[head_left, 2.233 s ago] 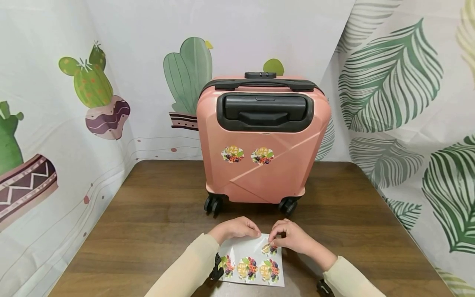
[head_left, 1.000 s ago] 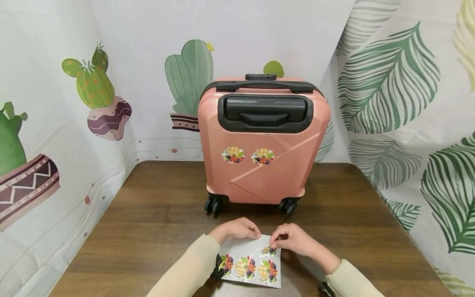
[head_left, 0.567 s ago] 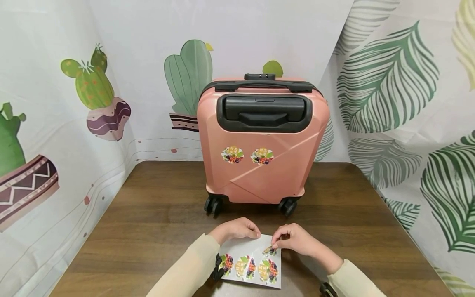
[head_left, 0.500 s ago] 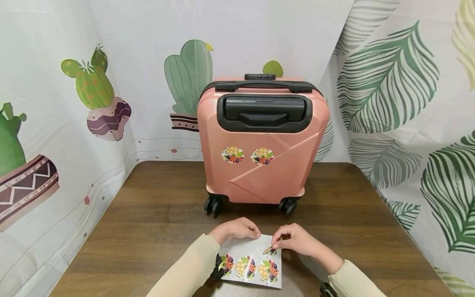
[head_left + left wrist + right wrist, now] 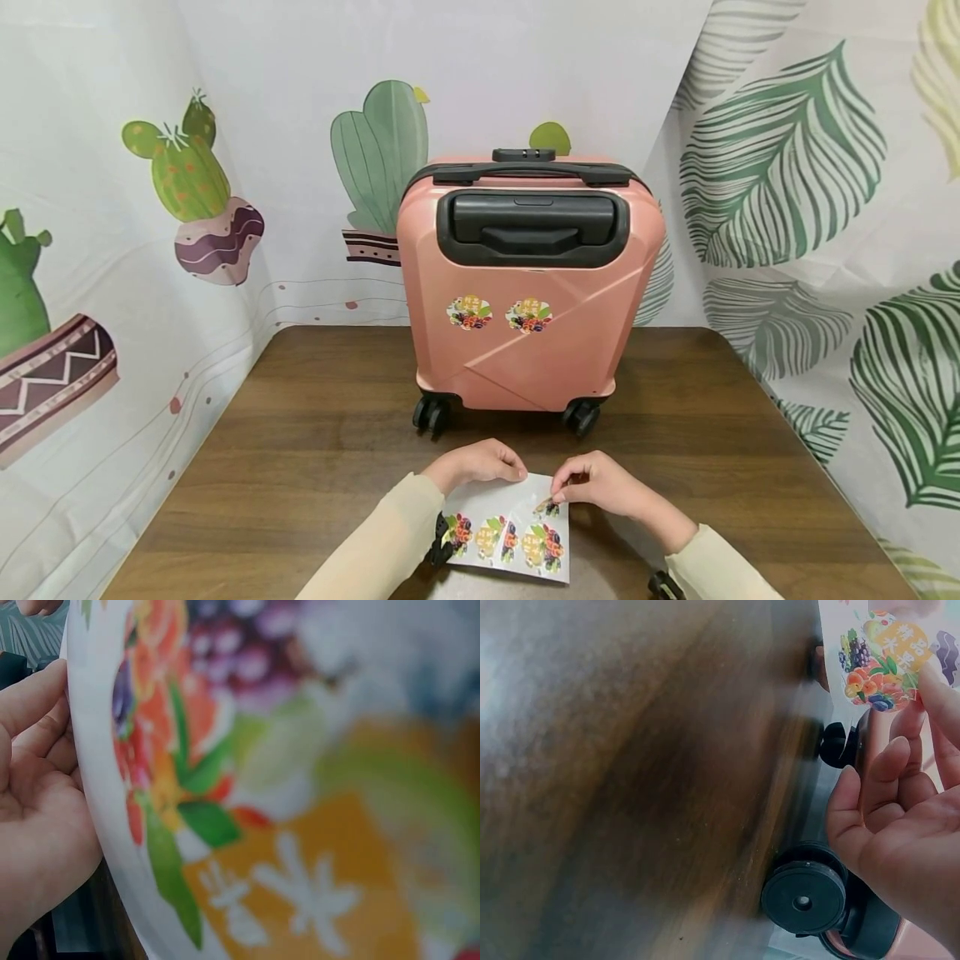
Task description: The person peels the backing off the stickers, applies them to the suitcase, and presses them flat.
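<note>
A white sticker sheet (image 5: pixel 480 502) is tilted up just above the table's front, with several round fruit stickers on it. My left hand (image 5: pixel 480 463) holds its top edge between thumb and fingers. At the upper right corner, my right hand (image 5: pixel 597 483) pinches the edge of one fruit sticker (image 5: pixel 877 671), which is partly curled up from the sheet in the head view. The left wrist view is mostly filled by the sheet's printed face, with the left hand's fingers (image 5: pixel 34 701) behind its edge.
A pink suitcase (image 5: pixel 525 358) stands upright on the brown wooden table (image 5: pixel 322 392), behind both hands. Two fruit stickers (image 5: pixel 528 316) are on its front, below the black recessed handle (image 5: pixel 534 225). Its black wheels (image 5: pixel 431 414) rest on the tabletop. A printed cloth (image 5: pixel 300 167) hangs behind.
My right hand has moved slightly right and down, and the pinched sticker is curled further off the sheet. The sheet bends a little more. My left hand stays nearly still.
</note>
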`<state>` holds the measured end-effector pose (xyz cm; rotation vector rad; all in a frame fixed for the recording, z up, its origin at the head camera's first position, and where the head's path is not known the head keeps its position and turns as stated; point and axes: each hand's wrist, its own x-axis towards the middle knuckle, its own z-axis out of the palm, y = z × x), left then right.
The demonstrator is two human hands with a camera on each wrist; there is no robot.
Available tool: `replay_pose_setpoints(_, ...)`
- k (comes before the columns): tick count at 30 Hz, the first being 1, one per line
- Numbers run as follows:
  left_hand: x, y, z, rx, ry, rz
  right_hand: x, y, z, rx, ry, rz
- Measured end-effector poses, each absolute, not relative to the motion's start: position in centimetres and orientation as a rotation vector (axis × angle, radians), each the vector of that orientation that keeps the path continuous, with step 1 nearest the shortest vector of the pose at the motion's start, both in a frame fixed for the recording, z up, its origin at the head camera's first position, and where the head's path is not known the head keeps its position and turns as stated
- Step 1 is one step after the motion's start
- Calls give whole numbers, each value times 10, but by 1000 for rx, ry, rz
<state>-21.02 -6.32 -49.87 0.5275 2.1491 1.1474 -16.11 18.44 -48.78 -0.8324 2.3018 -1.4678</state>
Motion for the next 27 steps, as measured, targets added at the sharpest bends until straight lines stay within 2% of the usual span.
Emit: replay_pose_setpoints(27,-209,-61,-500,471,2160,1164,-158,191,-490,-812,2247,-1532)
